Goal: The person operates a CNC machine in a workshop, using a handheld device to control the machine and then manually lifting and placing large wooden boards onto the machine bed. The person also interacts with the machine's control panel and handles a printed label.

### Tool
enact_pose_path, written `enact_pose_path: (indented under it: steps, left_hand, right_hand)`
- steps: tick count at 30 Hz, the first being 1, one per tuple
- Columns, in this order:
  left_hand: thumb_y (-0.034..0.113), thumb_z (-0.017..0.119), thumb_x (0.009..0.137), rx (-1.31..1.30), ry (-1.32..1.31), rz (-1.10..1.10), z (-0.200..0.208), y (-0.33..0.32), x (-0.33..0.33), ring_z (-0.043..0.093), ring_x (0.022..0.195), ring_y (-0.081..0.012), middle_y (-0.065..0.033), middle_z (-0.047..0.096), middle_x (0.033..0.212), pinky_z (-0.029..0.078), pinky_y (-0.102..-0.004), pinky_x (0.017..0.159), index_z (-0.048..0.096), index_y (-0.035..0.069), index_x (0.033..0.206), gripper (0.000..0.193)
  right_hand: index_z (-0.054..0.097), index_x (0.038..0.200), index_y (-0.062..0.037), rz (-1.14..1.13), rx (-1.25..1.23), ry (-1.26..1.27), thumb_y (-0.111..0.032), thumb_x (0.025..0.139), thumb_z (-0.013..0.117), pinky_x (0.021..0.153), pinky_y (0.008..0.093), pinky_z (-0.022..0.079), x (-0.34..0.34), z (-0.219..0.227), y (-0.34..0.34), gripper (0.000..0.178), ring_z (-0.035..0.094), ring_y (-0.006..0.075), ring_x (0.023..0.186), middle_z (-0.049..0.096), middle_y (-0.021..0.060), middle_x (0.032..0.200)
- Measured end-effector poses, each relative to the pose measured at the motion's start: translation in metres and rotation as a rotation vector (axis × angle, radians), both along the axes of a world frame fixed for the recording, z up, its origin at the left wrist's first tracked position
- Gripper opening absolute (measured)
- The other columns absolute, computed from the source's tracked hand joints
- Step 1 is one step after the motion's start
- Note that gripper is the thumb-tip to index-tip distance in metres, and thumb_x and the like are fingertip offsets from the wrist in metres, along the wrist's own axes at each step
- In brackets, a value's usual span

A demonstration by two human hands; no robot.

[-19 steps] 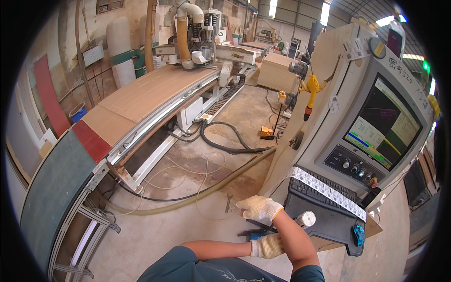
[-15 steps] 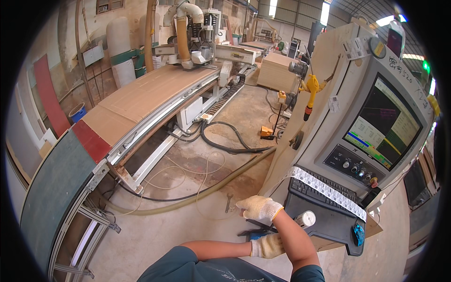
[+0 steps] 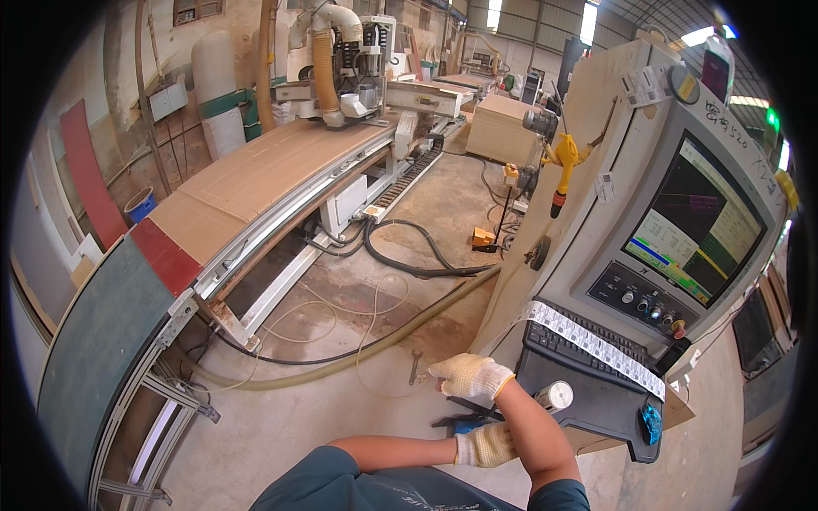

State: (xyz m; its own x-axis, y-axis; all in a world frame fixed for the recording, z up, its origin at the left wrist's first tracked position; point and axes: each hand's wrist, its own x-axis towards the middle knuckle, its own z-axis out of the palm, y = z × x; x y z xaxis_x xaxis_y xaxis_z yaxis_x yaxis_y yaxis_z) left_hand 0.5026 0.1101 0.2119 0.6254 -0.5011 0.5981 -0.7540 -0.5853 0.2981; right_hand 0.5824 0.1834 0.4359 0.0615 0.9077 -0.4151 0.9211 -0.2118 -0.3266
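Two gloved hands: right hand [image 3: 470,376] near the black surface [image 3: 601,413], left hand [image 3: 482,447] lower; either's fingers, can't tell!

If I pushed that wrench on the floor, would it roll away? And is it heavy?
The wrench would probably slide, not roll, because it seems to lie flat on the floor. Its grey, metallic look suggests it's stiff and maybe heavy for its size.

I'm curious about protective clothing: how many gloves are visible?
2: one glove on the right hand; another on the left hand, lower, partly hidden behind the right forearm.
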Motion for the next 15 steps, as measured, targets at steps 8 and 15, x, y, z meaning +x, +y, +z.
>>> enact_pose_path:
  steps: [8,15]
  left_hand:
    - [0.023,0.041,0.105,0.084,0.042,0.03,0.006,0.001,-0.002,0.05,0.136,-0.0259,-0.0084,0.055,0.14,0.037,-0.0385,0.117,0.055,0.013,0.137,0.036]
    - [0.023,0.04,0.105,0.015,-0.074,0.037,0.011,0.002,-0.003,0.05,0.135,-0.0263,-0.0091,0.055,0.14,0.036,-0.0387,0.118,0.055,0.014,0.137,0.036]
  right_hand:
    - [0.066,0.112,-0.0081,0.015,0.08,0.009,-0.021,0.09,0.065,0.09,0.0453,0.053,0.001,-0.003,-0.002,0.026,0.071,0.0355,0.102,0.076,0.0116,0.103]
    - [0.066,0.113,-0.0079,0.019,0.092,0.011,-0.023,0.091,0.065,0.089,0.0455,0.053,0.002,-0.006,-0.002,0.026,0.071,0.036,0.102,0.076,0.0121,0.103]
